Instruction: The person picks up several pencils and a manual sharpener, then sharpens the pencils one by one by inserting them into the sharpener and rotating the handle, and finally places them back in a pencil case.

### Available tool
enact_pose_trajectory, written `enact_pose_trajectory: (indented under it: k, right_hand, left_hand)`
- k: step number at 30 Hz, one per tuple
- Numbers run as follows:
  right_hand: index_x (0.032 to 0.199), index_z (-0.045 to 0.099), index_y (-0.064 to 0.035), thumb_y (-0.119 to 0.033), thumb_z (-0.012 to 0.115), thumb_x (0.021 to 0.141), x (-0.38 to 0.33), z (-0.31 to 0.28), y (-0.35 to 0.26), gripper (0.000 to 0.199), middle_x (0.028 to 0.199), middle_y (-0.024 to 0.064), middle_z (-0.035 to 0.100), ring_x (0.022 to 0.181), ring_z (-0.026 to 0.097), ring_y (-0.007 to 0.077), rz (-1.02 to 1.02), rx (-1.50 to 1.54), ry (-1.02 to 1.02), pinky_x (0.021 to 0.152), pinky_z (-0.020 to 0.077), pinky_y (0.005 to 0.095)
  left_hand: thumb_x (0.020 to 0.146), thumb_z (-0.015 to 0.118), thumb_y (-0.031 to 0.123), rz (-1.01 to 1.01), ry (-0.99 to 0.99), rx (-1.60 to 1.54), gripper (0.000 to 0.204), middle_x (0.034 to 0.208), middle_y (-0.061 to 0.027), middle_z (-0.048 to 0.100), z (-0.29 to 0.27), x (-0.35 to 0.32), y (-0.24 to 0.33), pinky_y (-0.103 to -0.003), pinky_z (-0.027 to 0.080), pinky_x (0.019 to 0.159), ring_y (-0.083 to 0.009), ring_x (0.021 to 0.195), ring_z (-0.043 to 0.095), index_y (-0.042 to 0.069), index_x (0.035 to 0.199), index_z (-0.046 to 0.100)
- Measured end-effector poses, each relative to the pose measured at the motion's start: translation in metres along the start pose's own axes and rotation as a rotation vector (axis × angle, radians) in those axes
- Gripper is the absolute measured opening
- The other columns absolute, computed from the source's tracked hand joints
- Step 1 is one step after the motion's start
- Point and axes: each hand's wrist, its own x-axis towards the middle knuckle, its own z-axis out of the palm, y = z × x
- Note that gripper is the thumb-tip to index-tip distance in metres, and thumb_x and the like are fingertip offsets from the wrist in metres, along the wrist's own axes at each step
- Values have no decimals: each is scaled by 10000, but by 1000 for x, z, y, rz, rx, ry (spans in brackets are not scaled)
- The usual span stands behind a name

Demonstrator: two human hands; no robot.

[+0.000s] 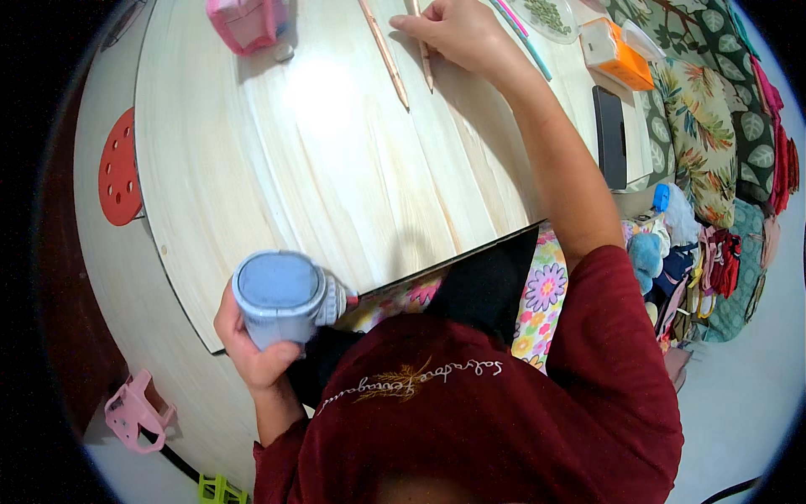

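Observation:
My left hand (252,344) is wrapped round a grey-blue cup-shaped container (277,286) by the table's near left edge. A ridged piece with a small red tip sticks out from the container's right side. At the far side of the table my right hand (462,29) pinches a wooden pencil (426,69), whose tip points toward me. Just left of it a second wooden pencil (388,63) lies on the pale wood table (353,193). Thin pink and teal sticks (527,44) lie beyond my right wrist.
A pink pouch (243,25) stands far left beside a small white lump (284,52). On the right are a clear dish of green bits (546,17), an orange tissue pack (620,59) and a black phone (610,139). A red stool (120,172) is at the left.

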Motion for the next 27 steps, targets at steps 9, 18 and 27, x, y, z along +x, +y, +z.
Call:
enact_pose_trajectory:
  k: [9, 18, 27]
  right_hand:
    - [767, 569, 4, -280, 609, 849, 7, -2, 25, 298, 581, 54, 561, 427, 471, 110, 86, 374, -36, 404, 370, 265]
    - [751, 541, -44, -270, 589, 880, 2, -2, 29, 264, 519, -17, 471, 386, 373, 56, 183, 500, 14, 352, 275, 224]
    - [738, 543, -55, -273, 596, 877, 0, 1, 24, 263, 524, -27, 465, 401, 372, 48, 186, 497, 17, 367, 274, 212]
  left_hand:
    - [506, 823, 509, 1, 75, -14, 937, 980, -139, 612, 3, -2, -1, -312, 468, 824, -207, 892, 610, -112, 1128, 498]
    - [514, 825, 496, -12, 49, -45, 935, 986, -147, 614, 4, 0, 1, -315, 466, 832, -215, 903, 610, -116, 1139, 492]
    - [513, 832, 474, -5, 43, -49, 939, 1011, -157, 609, 3, -1, 1, -328, 456, 855, -226, 930, 604, -118, 1154, 485]
